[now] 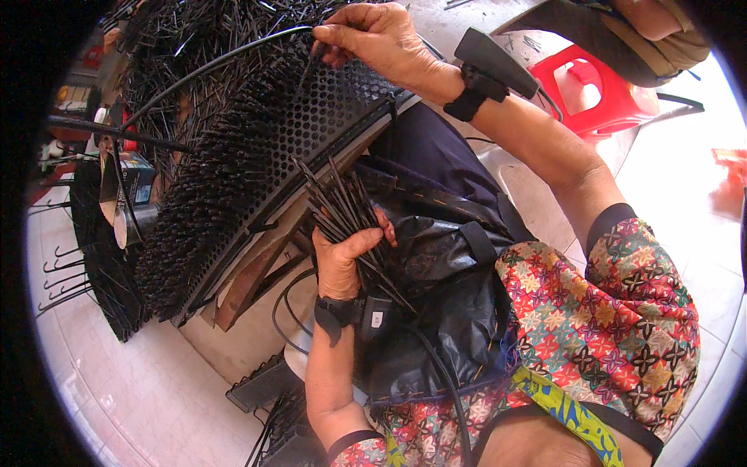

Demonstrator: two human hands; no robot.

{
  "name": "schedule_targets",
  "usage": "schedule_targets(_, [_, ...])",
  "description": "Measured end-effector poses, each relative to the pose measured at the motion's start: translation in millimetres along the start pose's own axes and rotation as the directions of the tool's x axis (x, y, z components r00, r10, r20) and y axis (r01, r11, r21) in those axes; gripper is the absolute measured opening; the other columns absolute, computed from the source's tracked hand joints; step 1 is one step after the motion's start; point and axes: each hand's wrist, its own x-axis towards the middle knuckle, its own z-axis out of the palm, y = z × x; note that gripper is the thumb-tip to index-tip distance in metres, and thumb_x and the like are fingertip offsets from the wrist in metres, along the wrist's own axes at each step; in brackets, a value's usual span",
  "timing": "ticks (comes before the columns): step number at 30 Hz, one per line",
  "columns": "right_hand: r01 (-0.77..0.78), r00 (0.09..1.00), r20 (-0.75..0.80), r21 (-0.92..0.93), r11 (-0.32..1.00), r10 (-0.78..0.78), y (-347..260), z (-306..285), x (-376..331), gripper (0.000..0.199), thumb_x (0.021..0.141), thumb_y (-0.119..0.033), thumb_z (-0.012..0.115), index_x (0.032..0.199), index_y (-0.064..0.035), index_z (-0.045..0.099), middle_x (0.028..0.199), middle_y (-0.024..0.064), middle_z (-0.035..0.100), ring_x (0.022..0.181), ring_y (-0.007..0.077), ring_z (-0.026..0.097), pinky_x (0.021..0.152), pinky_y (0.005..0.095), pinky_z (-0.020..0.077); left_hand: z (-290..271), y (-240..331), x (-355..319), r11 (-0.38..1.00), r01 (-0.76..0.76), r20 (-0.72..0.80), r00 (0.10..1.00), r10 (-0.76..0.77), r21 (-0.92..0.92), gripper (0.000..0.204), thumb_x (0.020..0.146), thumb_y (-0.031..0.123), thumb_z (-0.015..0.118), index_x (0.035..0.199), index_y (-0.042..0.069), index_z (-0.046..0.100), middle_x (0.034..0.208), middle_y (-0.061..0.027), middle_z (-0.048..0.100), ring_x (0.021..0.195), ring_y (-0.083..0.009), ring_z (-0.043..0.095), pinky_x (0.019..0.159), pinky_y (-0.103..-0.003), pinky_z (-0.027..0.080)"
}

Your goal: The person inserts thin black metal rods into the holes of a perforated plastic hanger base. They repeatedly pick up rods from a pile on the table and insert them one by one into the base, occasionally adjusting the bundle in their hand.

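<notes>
My left hand (348, 253) is wrapped round a bundle of thin black rods (342, 204), held at a slant above my lap. Farther off, my right hand (377, 39) pinches a thin black rod (314, 64) over the far end of a black perforated board (315, 124). The rod's lower end is hard to make out against the dark board. Rows of black rods with thick tips (226, 171) stand densely in the holes over the board's left part. Bare holes show along its right side.
A heap of loose black strips (210, 47) lies behind the board, which rests on a wooden frame (261, 272). A black cable (226, 58) arches over it. At right stands a red plastic stool (622, 97), near another person's leg (654, 15). Black plastic (443, 303) covers my lap.
</notes>
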Motion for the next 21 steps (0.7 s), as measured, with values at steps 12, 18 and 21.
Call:
schedule_targets(12, [0.438, 0.899, 0.233, -0.497, 0.749, -0.371, -9.7, 11.1, 1.7, 0.020, 0.079, -0.021, 0.063, 0.075, -0.0021, 0.062, 0.058, 0.0172, 0.055, 0.053, 0.0319, 0.056, 0.051, 0.0349, 0.0457, -3.9, -2.0, -0.6, 0.999, 0.007, 0.016, 1.000, -0.006, -0.045, 0.024, 0.065, -0.001, 0.065, 0.088, -0.002, 0.057, 0.076, -0.0103, 0.061, 0.065, -0.0215, 0.061, 0.060, -0.033, 0.053])
schedule_targets(18, [0.518, 0.850, 0.481, -0.697, 0.496, -0.212, -24.2, 31.4, 15.6, 0.019, 0.080, -0.020, 0.060, 0.075, -0.0017, 0.062, 0.060, 0.0174, 0.056, 0.060, 0.0337, 0.058, 0.053, 0.0388, 0.0464, -6.4, -3.2, 3.0, 0.997, 0.005, 0.065, 0.998, 0.000, -0.074, 0.023, 0.066, -0.002, 0.064, 0.088, -0.002, 0.057, 0.078, -0.0102, 0.061, 0.066, -0.0206, 0.061, 0.061, -0.032, 0.053])
schedule_targets(21, [0.596, 0.801, 0.548, -0.685, 0.420, -0.243, -28.3, 31.3, 10.2, 0.016, 0.078, -0.016, 0.058, 0.073, -0.0010, 0.061, 0.063, 0.0181, 0.057, 0.064, 0.0345, 0.059, 0.056, 0.0402, 0.0476, -6.5, -2.5, 2.5, 0.999, -0.011, 0.058, 0.998, 0.014, -0.054, 0.023, 0.067, -0.003, 0.064, 0.088, -0.002, 0.057, 0.078, -0.0104, 0.061, 0.067, -0.0207, 0.061, 0.061, -0.032, 0.053])
